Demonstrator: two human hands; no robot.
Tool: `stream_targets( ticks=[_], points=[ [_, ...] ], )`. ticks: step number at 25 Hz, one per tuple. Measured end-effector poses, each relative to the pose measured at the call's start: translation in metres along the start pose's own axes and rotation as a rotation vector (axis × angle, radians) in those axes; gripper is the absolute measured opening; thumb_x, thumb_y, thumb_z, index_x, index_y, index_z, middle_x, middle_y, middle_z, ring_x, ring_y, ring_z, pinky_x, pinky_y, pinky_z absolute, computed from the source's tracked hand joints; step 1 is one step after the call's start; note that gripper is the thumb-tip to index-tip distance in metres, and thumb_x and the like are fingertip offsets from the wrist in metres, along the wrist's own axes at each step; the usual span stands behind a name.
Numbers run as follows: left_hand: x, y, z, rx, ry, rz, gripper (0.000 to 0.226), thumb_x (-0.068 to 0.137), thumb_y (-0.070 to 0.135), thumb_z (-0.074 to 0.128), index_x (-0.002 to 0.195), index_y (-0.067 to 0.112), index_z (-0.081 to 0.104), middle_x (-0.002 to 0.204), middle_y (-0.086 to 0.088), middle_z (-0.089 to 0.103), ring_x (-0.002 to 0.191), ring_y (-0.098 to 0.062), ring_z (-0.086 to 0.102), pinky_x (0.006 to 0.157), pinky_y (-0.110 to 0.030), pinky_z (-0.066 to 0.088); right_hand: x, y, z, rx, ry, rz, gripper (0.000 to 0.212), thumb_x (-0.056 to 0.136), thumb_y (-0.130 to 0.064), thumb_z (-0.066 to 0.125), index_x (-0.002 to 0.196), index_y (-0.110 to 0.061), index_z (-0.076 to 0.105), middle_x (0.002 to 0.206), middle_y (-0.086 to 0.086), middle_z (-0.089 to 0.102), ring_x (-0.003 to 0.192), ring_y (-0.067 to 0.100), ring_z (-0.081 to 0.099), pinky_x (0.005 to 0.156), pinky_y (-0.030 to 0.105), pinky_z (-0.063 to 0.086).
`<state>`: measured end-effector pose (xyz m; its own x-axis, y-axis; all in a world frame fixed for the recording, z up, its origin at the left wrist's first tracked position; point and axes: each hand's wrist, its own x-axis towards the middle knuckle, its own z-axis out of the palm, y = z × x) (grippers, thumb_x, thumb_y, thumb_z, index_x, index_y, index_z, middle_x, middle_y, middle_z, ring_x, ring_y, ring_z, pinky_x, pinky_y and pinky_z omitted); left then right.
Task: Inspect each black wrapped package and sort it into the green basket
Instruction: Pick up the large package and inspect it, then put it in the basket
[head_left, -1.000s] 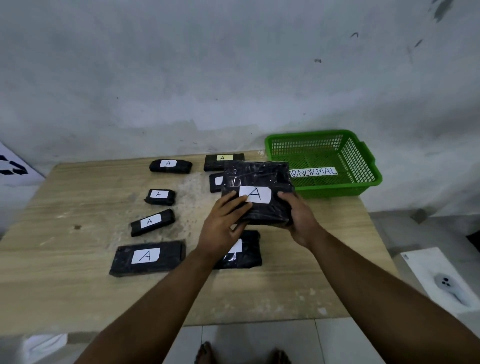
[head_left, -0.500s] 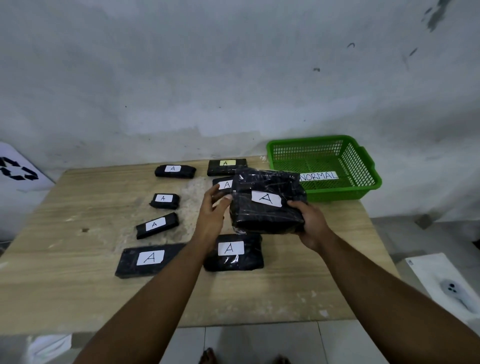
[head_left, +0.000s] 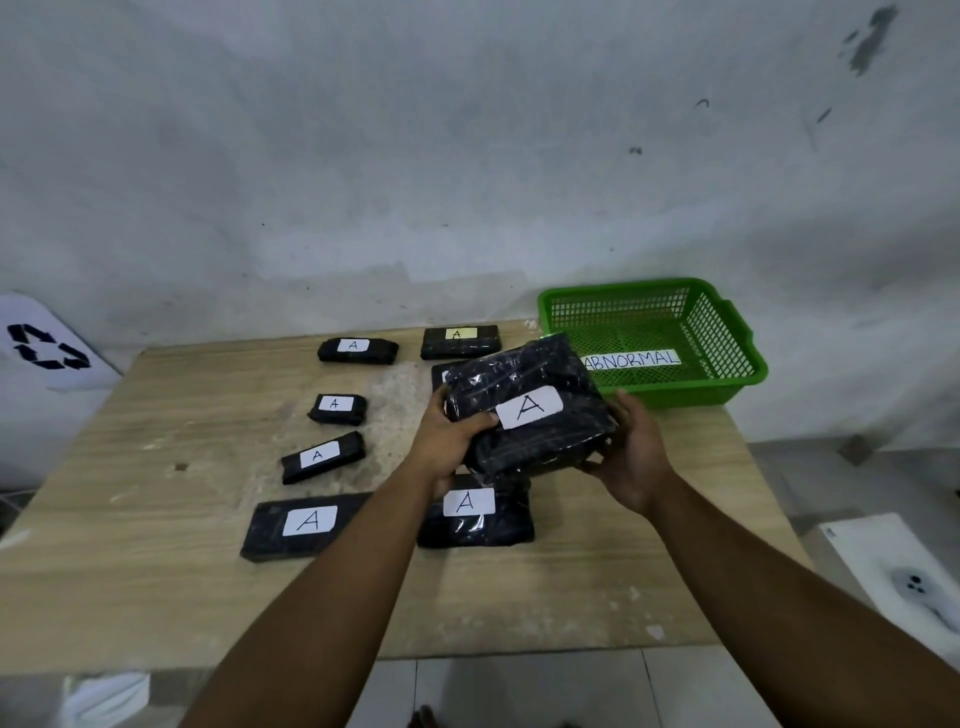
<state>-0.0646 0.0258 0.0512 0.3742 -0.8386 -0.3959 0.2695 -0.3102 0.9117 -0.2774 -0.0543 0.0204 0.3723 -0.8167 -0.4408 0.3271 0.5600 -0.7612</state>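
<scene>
Head view: pkg (head_left: 530, 410) tilted more, both hands.

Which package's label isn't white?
The far package beside the basket: its label is yellow, all other visible labels white.

Bare table (head_left: 597, 587) lies open on the near right, and the basket (head_left: 727, 384) holds nothing (label aside). Packages (head_left: 322, 457) crowd the left half; one (head_left: 475, 517) sits below the hands.

Small package (head_left: 441, 371) behind held package (head_left: 524, 405) mostly hidden; long package (head_left: 291, 525) right end under left forearm.
</scene>
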Motion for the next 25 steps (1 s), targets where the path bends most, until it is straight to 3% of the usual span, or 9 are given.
stream_targets(
  ticks=[3,7,10,12,14,16,18,20,25],
  points=[
    [0.0,-0.006,0.011,-0.059,0.105,0.065,0.077,0.076,0.005,0.079,0.137,0.024,0.038,0.121,-0.007,0.064,0.1,-0.028,0.069,0.087,-0.051,0.058,-0.008,0.012,0.003,-0.025,-0.02,0.034,0.044,0.09,-0.056,0.05,0.118,-0.023,0.06,0.115,0.004,0.062,0.112,0.03,0.058,0.096,0.06,0.043],
    [-0.01,-0.019,0.032,-0.166,0.151,0.073,0.078,0.076,0.013,0.082,0.131,0.035,0.03,0.116,-0.001,0.062,0.106,-0.026,0.066,0.091,-0.054,0.055,-0.011,0.019,0.02,-0.09,-0.036,0.017,0.043,0.088,-0.035,0.062,0.126,-0.022,0.045,0.116,0.006,0.06,0.105,0.031,0.062,0.089,0.059,0.049],
    [-0.013,-0.025,0.039,-0.163,0.147,0.056,0.082,0.073,0.018,0.084,0.13,0.037,0.027,0.121,-0.003,0.062,0.106,-0.026,0.066,0.088,-0.058,0.055,-0.01,0.017,0.023,-0.107,0.03,-0.03,0.026,0.09,-0.018,0.057,0.113,-0.023,0.045,0.109,0.008,0.06,0.093,0.027,0.062,0.086,0.056,0.054],
    [-0.016,-0.022,0.038,-0.095,0.128,0.049,0.084,0.073,0.024,0.084,0.134,0.036,0.027,0.121,0.004,0.059,0.102,-0.018,0.064,0.078,-0.048,0.061,-0.011,0.015,0.021,-0.141,0.074,-0.056,0.025,0.087,-0.013,0.053,0.109,-0.024,0.045,0.099,0.005,0.06,0.086,0.023,0.059,0.075,0.044,0.052],
    [-0.022,-0.016,0.034,0.022,0.118,0.085,0.079,0.078,0.028,0.081,0.138,0.034,0.029,0.114,0.012,0.053,0.094,-0.006,0.06,0.06,-0.026,0.058,-0.011,0.014,0.016,-0.161,0.105,-0.074,0.036,0.08,-0.014,0.055,0.114,-0.023,0.045,0.097,0.006,0.06,0.083,0.023,0.058,0.073,0.039,0.049],
    [-0.021,-0.012,0.027,0.128,0.109,0.127,0.077,0.08,0.036,0.078,0.142,0.031,0.033,0.124,0.008,0.05,0.101,-0.005,0.055,0.07,-0.019,0.049,-0.009,0.015,0.011,-0.18,0.121,-0.092,0.045,0.076,-0.014,0.055,0.12,-0.019,0.046,0.101,0.009,0.062,0.082,0.025,0.061,0.074,0.044,0.052],
    [-0.018,-0.005,0.018,0.211,0.051,0.129,0.082,0.079,0.044,0.077,0.147,0.031,0.032,0.139,0.001,0.044,0.118,-0.016,0.051,0.085,-0.028,0.043,-0.01,0.016,0.009,-0.174,0.123,-0.119,0.039,0.085,-0.004,0.05,0.122,-0.015,0.047,0.101,0.013,0.063,0.082,0.028,0.064,0.077,0.05,0.054],
    [-0.016,0.002,0.014,0.281,-0.023,0.098,0.094,0.074,0.048,0.079,0.151,0.032,0.028,0.142,-0.002,0.044,0.12,-0.021,0.051,0.09,-0.034,0.047,-0.011,0.017,0.008,-0.185,0.111,-0.128,0.036,0.087,0.002,0.047,0.119,-0.014,0.048,0.1,0.015,0.063,0.082,0.03,0.064,0.076,0.048,0.055],
    [-0.012,0.01,0.009,0.435,-0.103,0.142,0.097,0.079,0.018,0.079,0.154,0.033,0.019,0.121,0.004,0.054,0.096,-0.003,0.059,0.079,-0.031,0.055,-0.013,0.013,0.01,-0.219,0.062,-0.092,0.061,0.062,-0.011,0.054,0.122,-0.011,0.049,0.103,0.019,0.064,0.087,0.033,0.064,0.08,0.05,0.055]
  ],
)
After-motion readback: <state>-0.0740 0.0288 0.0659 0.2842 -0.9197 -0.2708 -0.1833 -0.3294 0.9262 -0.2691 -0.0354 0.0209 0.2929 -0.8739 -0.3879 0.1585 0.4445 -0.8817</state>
